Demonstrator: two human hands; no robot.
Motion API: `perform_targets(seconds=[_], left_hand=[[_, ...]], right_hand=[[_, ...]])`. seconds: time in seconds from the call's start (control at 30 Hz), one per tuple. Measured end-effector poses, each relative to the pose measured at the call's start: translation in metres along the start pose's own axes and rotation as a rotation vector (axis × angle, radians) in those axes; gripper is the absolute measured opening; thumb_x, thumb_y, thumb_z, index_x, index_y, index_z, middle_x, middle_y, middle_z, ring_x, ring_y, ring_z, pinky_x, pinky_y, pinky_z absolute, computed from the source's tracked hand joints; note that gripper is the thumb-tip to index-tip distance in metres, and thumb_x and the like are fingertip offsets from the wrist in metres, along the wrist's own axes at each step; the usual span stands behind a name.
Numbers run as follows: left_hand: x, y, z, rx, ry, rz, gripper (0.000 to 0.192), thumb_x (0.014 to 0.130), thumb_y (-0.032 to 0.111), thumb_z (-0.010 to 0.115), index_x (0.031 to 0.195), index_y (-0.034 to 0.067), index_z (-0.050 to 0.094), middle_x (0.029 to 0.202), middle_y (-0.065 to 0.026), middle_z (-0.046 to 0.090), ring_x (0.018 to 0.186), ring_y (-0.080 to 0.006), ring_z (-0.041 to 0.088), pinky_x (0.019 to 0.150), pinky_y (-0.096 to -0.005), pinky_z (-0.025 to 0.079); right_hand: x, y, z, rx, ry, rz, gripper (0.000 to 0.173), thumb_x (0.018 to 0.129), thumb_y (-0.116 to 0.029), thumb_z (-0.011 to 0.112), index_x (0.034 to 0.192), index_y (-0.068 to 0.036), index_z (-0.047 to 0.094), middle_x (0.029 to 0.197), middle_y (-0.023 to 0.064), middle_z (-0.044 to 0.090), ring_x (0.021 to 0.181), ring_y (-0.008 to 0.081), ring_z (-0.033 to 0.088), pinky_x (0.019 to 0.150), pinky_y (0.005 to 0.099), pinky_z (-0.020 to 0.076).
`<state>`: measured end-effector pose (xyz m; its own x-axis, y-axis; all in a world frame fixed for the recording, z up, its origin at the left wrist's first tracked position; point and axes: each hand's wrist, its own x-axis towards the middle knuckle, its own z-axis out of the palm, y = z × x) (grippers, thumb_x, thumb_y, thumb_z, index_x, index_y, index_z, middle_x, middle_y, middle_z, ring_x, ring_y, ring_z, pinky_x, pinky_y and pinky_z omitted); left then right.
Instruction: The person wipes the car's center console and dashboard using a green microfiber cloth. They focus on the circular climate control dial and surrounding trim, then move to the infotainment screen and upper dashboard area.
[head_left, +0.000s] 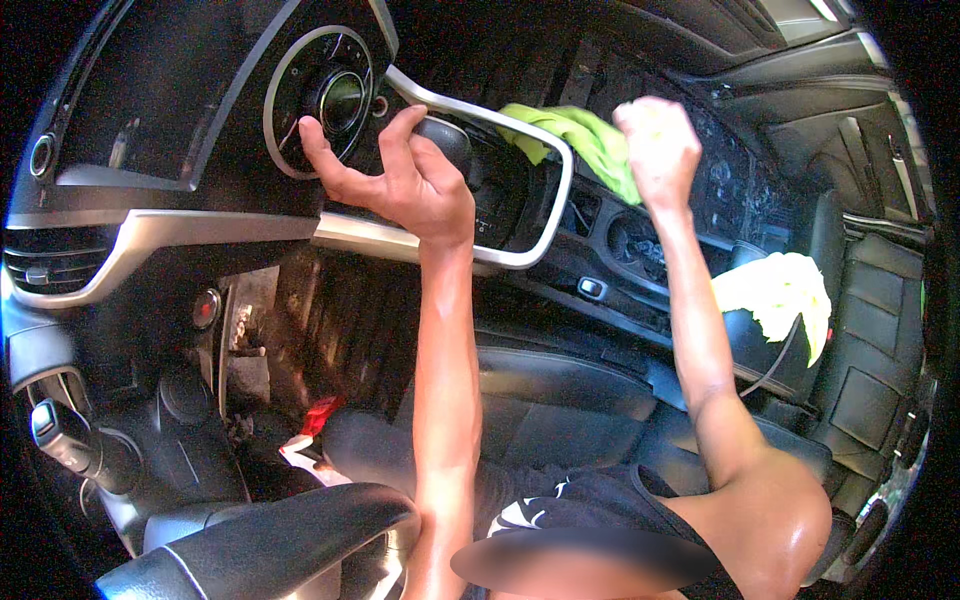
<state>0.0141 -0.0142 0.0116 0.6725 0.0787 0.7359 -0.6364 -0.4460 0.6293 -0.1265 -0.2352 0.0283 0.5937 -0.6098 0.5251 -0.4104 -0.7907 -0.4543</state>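
Note:
My left hand (394, 176) is in front of the centre console, its fingers bent and apart with nothing between them. It reaches over the silver trim frame (562, 202), beside the dark rounded gear knob (448, 141) and near a round control dial (343, 103). To the right, my right hand (661, 150) is closed in a fist, overexposed, on a yellow-green cloth (589, 139) that trails leftward over the trim frame's edge. A second pale yellow cloth (776, 296) lies beyond my right forearm, on the console's rear part.
A steering wheel (262, 540) curves across the lower left, with a column stalk (64, 442) beside it. A dark screen (165, 82) and an air vent (56, 259) are at the left. Cup holders (637, 240) lie below the right hand. A black seat (870, 360) stands at the right.

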Motion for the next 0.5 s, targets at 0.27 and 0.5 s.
perform_targets(seconds=[0.27, 0.5], left_hand=[[-0.004, -0.006, 0.003, -0.049, 0.015, 0.028, 0.024, 0.094, 0.003, 0.057, 0.101, 0.007, 0.08, 0.171, -0.0292, 0.021, 0.159, -0.0449, 0.024, 0.129, -0.0526, 0.019], [-0.001, -0.003, 0.001, -0.012, 0.015, 0.065, 0.027, 0.095, 0.004, 0.053, 0.098, 0.005, 0.08, 0.17, -0.0256, 0.022, 0.158, -0.0398, 0.025, 0.129, -0.0516, 0.02]], right_hand=[[-0.075, 0.048, 0.059, -0.473, -0.267, 0.054, 0.037, 0.094, -0.043, 0.066, 0.091, -0.008, 0.079, 0.095, 0.0164, 0.068, 0.087, 0.0386, 0.075, 0.071, 0.0566, 0.0603], [-0.052, 0.047, 0.043, -0.321, -0.582, 0.15, 0.051, 0.09, -0.054, 0.066, 0.099, -0.006, 0.08, 0.107, 0.0196, 0.071, 0.097, 0.0436, 0.074, 0.087, 0.0572, 0.0599]])
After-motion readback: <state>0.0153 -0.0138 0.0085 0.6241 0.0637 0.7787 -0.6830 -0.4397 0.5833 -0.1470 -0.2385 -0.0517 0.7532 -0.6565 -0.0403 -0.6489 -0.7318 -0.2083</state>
